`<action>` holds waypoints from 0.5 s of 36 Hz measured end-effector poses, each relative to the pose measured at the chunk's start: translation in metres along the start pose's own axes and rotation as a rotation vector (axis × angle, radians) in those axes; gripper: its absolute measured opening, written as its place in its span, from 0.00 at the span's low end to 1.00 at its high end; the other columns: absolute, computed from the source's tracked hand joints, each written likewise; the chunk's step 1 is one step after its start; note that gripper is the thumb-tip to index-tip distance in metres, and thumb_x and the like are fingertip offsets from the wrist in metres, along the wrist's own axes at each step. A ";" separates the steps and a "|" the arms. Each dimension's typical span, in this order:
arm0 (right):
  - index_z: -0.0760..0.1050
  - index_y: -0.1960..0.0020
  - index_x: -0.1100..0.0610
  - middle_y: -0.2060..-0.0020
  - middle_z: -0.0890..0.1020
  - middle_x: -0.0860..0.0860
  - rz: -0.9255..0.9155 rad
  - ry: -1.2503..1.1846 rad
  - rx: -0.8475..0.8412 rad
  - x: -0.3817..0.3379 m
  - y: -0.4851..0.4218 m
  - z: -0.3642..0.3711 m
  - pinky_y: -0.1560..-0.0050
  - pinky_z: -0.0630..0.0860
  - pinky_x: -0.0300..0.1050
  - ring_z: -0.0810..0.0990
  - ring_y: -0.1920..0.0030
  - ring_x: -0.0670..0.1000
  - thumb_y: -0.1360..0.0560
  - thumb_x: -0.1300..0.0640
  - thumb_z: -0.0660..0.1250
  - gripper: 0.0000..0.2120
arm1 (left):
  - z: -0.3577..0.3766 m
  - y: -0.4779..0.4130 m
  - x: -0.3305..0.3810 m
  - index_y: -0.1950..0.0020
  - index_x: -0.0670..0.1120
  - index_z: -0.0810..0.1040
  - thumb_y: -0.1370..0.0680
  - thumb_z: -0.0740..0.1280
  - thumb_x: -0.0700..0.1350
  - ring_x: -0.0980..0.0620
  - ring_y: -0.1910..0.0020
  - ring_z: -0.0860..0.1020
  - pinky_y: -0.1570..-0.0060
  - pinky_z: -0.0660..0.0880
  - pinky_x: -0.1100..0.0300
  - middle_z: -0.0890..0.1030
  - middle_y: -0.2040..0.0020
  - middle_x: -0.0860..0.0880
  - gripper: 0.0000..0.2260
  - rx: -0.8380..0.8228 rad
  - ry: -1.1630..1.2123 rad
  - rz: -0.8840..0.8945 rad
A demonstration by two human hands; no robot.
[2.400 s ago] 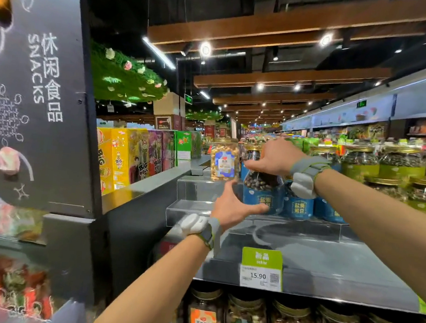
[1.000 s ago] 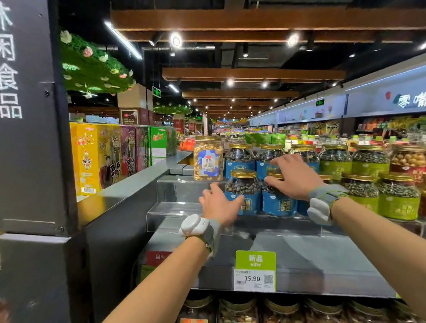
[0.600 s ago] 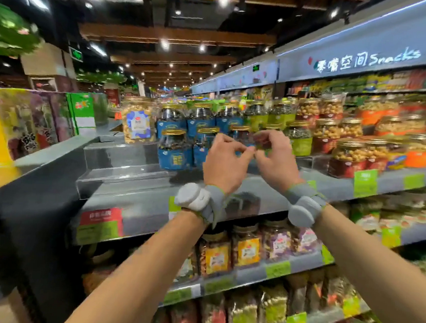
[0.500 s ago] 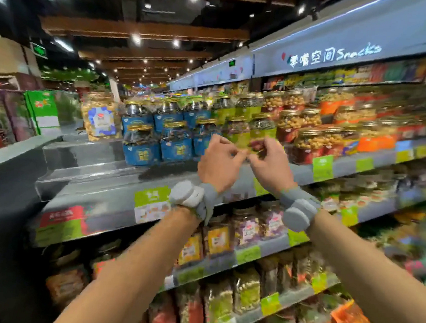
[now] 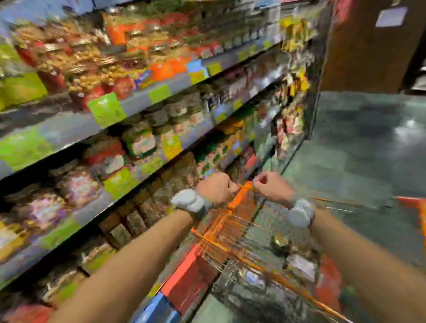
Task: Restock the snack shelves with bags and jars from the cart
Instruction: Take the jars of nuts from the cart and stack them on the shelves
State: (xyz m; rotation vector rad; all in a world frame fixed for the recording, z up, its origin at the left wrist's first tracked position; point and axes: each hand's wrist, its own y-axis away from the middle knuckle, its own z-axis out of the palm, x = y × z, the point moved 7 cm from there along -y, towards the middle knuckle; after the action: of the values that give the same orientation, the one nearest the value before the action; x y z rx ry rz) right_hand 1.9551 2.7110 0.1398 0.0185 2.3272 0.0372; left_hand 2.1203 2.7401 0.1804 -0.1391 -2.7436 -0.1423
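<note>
Head view: reaching over the orange wire cart [image 5: 226, 229] for more stock.
Left hand [image 5: 216, 188] and right hand [image 5: 271, 185] hover with curled fingers, and blur hides whether either grip holds anything. Next, probably take the gold-lidded jar [image 5: 281, 240] in the cart squarely, with both hands.

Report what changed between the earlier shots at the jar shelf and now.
Both hands let go of the blue-label jars on the top shelf and dropped down to the right, and the view swung with them to the orange cart. The left hand and right hand are now over its far rim with fingers curled; blur hides whether they hold anything. Unchanged: the hands are close together, and the shelves are stocked.
</note>
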 end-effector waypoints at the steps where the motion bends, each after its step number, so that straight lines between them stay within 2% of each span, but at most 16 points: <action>1: 0.76 0.62 0.57 0.65 0.77 0.56 0.033 0.005 -0.001 0.025 -0.001 -0.006 0.62 0.69 0.48 0.77 0.60 0.53 0.21 0.55 0.64 0.12 | 0.022 -0.012 0.015 0.48 0.36 0.79 0.17 0.62 0.51 0.38 0.45 0.81 0.47 0.75 0.48 0.81 0.46 0.35 0.18 -0.057 -0.041 0.033; 3: 0.67 0.68 0.55 0.70 0.71 0.53 0.089 0.030 0.008 0.067 -0.006 -0.011 0.66 0.65 0.46 0.71 0.66 0.53 0.21 0.57 0.62 0.17 | 0.054 -0.029 0.039 0.51 0.40 0.78 0.17 0.61 0.50 0.38 0.45 0.80 0.49 0.74 0.48 0.81 0.49 0.37 0.14 -0.116 -0.108 0.087; 4: 0.67 0.69 0.55 0.72 0.70 0.51 0.108 0.028 -0.009 0.082 -0.004 -0.011 0.68 0.64 0.44 0.70 0.69 0.51 0.21 0.58 0.62 0.18 | 0.067 -0.036 0.045 0.57 0.42 0.76 0.19 0.61 0.48 0.38 0.48 0.81 0.53 0.73 0.50 0.80 0.54 0.40 0.12 -0.139 -0.142 0.102; 6: 0.71 0.65 0.54 0.71 0.73 0.50 0.178 0.008 -0.053 0.118 -0.003 -0.008 0.68 0.65 0.43 0.71 0.69 0.50 0.21 0.56 0.62 0.14 | 0.095 -0.051 0.061 0.67 0.45 0.67 0.21 0.61 0.47 0.39 0.54 0.81 0.59 0.71 0.52 0.73 0.66 0.45 0.15 -0.165 -0.207 0.163; 7: 0.71 0.63 0.53 0.69 0.73 0.51 0.212 0.012 -0.058 0.135 -0.004 -0.007 0.69 0.64 0.42 0.71 0.69 0.49 0.21 0.55 0.62 0.12 | 0.111 -0.060 0.067 0.68 0.45 0.66 0.21 0.61 0.48 0.39 0.54 0.82 0.59 0.71 0.53 0.72 0.66 0.46 0.16 -0.203 -0.232 0.179; 11: 0.66 0.67 0.53 0.73 0.67 0.49 0.307 -0.017 -0.091 0.191 -0.019 0.013 0.74 0.59 0.39 0.64 0.73 0.47 0.21 0.57 0.64 0.16 | 0.161 -0.087 0.075 0.59 0.44 0.72 0.18 0.60 0.51 0.39 0.52 0.81 0.56 0.72 0.52 0.76 0.57 0.43 0.14 -0.328 -0.202 0.216; 15: 0.69 0.67 0.53 0.72 0.71 0.52 0.459 -0.053 -0.151 0.260 -0.048 0.059 0.67 0.64 0.43 0.68 0.70 0.49 0.22 0.53 0.64 0.15 | 0.233 -0.138 0.050 0.47 0.42 0.80 0.19 0.58 0.55 0.38 0.48 0.81 0.51 0.75 0.51 0.82 0.47 0.40 0.19 -0.474 -0.167 0.200; 18: 0.68 0.68 0.53 0.74 0.71 0.49 0.522 -0.068 -0.145 0.288 -0.061 0.081 0.68 0.65 0.43 0.69 0.72 0.49 0.21 0.50 0.63 0.18 | 0.277 -0.163 0.030 0.44 0.40 0.80 0.16 0.56 0.56 0.38 0.47 0.81 0.51 0.76 0.50 0.82 0.46 0.38 0.22 -0.615 -0.182 0.224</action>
State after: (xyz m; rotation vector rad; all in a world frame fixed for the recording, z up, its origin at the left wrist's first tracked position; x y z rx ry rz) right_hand 1.8164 2.6592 -0.1268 0.5435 2.1868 0.4573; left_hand 1.9695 2.6135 -0.0762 -0.6479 -2.7383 -0.9454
